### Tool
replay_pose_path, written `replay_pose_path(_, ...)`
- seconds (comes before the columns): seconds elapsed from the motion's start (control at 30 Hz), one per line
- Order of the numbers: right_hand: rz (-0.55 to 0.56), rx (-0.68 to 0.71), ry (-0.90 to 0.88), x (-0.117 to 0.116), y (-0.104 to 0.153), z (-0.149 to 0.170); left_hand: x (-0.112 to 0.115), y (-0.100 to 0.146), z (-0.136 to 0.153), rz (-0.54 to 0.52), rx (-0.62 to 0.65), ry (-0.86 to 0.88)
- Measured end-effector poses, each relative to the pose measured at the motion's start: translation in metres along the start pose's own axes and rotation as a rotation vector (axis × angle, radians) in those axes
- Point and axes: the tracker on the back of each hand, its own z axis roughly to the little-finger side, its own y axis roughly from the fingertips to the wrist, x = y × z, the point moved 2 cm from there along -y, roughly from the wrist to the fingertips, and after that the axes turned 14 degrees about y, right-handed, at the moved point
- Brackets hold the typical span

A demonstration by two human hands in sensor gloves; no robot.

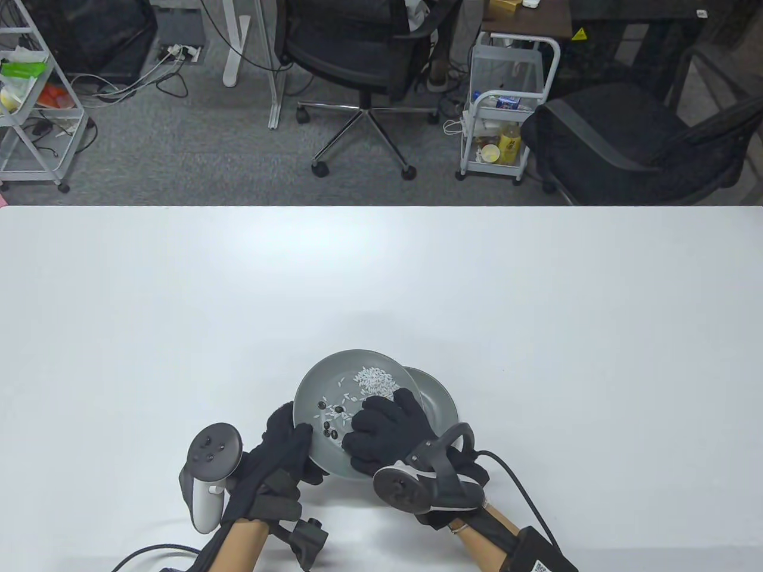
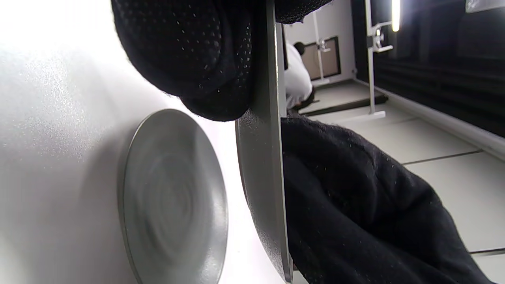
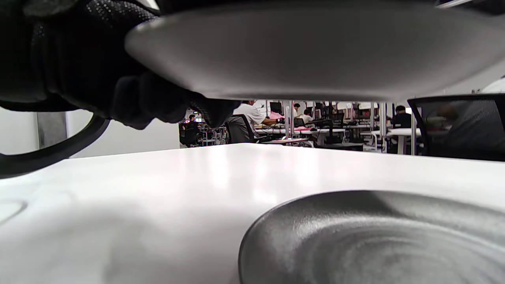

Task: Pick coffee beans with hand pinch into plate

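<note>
L hand [image 1: 286,453] grips raised plate [image 1: 334,405] w/ beans [image 1: 331,418] over empty plate [image 1: 438,399]; R hand [image 1: 387,429] reaching in, pinch state unclear. Next: pinch one bean.

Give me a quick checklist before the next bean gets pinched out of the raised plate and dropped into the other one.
1. Raised plate supported: ok, left hand grips its near-left rim.
2. Raised plate clear of the table: ok, the right wrist view shows a gap beneath it.
3. Coffee beans visible: ok, dark beans lie apart from the rice.
4. Right hand over the beans: ok.
5. A bean already pinched: cannot tell, fingertips hidden.
6. Lower plate ready: ok, on the table; no contents visible.
</note>
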Motion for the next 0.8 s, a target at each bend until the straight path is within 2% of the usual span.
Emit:
replay_pose_path(0.13,0.063,0.025,0.073,0.003,0.003,-0.004,0.0,0.0,0.0,0.011,0.003,0.011)
replay_pose_path(0.33,0.071,-0.01,-0.026,0.0,0.003,0.006,0.0,0.0,0.0,0.004,0.01,0.005)
replay_pose_path(0.47,0.167,-0.101,-0.065,0.015,0.008,0.03,-0.004,-0.001,0.003,-0.018,0.0,0.032)
replay_pose_path(0.6,0.219,-0.221,-0.044,0.02,0.017,0.062,-0.007,-0.003,0.006,-0.032,-0.019,0.059)
replay_pose_path(0.73,0.162,-0.339,0.006,0.002,0.026,0.092,-0.011,-0.003,0.008,-0.06,-0.023,0.075)
replay_pose_path(0.8,0.066,-0.368,0.017,-0.018,0.029,0.101,-0.013,-0.003,0.008,-0.073,-0.022,0.086)
